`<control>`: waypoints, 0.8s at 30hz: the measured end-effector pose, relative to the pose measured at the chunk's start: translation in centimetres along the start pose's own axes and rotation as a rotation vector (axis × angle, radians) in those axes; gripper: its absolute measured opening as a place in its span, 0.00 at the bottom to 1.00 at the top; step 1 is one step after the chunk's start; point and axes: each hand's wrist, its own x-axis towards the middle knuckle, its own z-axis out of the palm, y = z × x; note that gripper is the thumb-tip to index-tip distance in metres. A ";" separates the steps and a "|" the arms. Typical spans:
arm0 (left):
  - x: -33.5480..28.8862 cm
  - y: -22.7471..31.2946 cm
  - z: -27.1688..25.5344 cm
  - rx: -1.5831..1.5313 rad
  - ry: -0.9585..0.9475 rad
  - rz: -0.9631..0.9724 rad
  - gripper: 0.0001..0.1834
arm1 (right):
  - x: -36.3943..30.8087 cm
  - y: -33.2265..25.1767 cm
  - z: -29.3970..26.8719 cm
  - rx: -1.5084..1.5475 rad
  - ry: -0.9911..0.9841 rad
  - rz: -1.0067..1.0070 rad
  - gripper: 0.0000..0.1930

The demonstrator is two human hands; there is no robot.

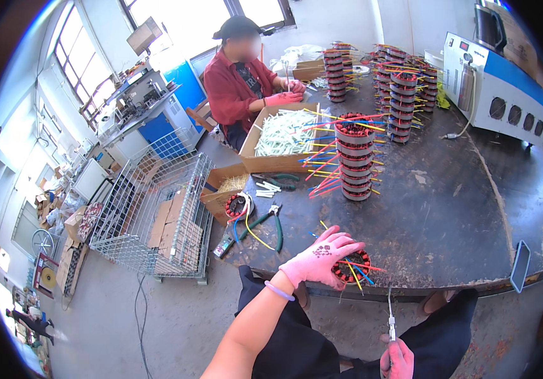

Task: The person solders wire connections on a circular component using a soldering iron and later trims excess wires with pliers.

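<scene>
My left hand, in a pink glove, lies over the left side of a wound motor stator at the table's near edge. The fingers reach across its far side and the thumb sits at its near side. Red, blue and yellow leads stick out of this stator to the right. Below the table edge my right hand, also gloved in pink, is closed around a slim light-coloured piece with a thin cord-like length running up to the table edge. Its exact kind cannot be made out. A tall stack of stators stands beyond my left hand.
Left of the stack lie green-handled pliers, a single stator and a carton of pale tubes. A co-worker sits across. More stator stacks and a white-blue machine stand behind. A wire cage stands left.
</scene>
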 end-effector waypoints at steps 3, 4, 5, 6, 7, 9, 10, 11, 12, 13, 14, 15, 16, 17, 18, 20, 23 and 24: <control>0.0 -0.1 0.0 -0.005 -0.005 0.002 0.58 | 0.1 0.5 -0.1 0.006 -0.005 0.005 0.20; 0.0 -0.1 0.0 -0.008 -0.006 0.003 0.57 | 0.2 0.7 -0.1 0.015 -0.006 0.008 0.20; -0.1 -0.1 0.0 -0.010 -0.007 0.003 0.57 | 0.2 1.0 -0.1 0.025 -0.011 0.010 0.20; 0.0 -0.1 0.0 -0.012 -0.003 0.009 0.57 | 0.3 1.2 -0.2 0.031 -0.011 0.006 0.20; 0.0 -0.2 0.1 -0.018 -0.008 0.006 0.57 | 0.4 1.4 -0.3 0.037 -0.012 0.002 0.20; 0.0 -0.2 0.1 -0.022 -0.015 0.003 0.57 | 0.4 1.8 -0.4 0.039 -0.010 0.000 0.20; 0.0 -0.2 0.0 -0.022 -0.015 0.001 0.57 | 0.4 1.8 -0.4 0.041 -0.010 -0.006 0.20; 0.0 -0.1 -0.1 -0.021 -0.015 0.000 0.56 | 0.4 1.6 -0.4 0.036 -0.013 -0.008 0.20; -0.1 -0.1 0.0 -0.023 -0.019 0.000 0.56 | 0.4 1.5 -0.4 0.039 -0.015 -0.009 0.20; -0.1 -0.1 -0.1 -0.021 -0.013 0.004 0.56 | 0.4 1.4 -0.4 0.043 -0.017 -0.011 0.20; -0.1 0.0 -0.1 -0.018 -0.017 -0.003 0.56 | 0.4 1.3 -0.4 0.047 -0.018 -0.012 0.20; -0.2 0.1 -0.1 -0.019 -0.022 -0.009 0.56 | 0.3 1.3 -0.4 0.037 -0.014 -0.022 0.20; -0.2 0.1 -0.2 -0.019 -0.027 -0.016 0.56 | 0.3 1.2 -0.3 0.039 -0.012 -0.012 0.20; -0.1 0.1 -0.2 -0.015 -0.027 -0.015 0.56 | 0.3 1.1 -0.3 0.042 -0.010 -0.002 0.20; -0.2 0.1 -0.2 -0.011 -0.024 -0.013 0.56 | 0.2 1.0 -0.3 0.044 -0.008 0.011 0.20; -0.2 0.0 -0.1 -0.004 -0.017 -0.007 0.56 | 0.2 1.3 -0.4 0.044 -0.007 0.004 0.20; -0.1 0.1 -0.1 0.001 -0.016 0.004 0.55 | 0.2 1.5 -0.4 0.046 -0.009 -0.022 0.20; -0.1 0.0 -0.1 0.002 -0.014 0.007 0.55 | 0.1 1.5 -0.3 0.049 -0.012 -0.033 0.20</control>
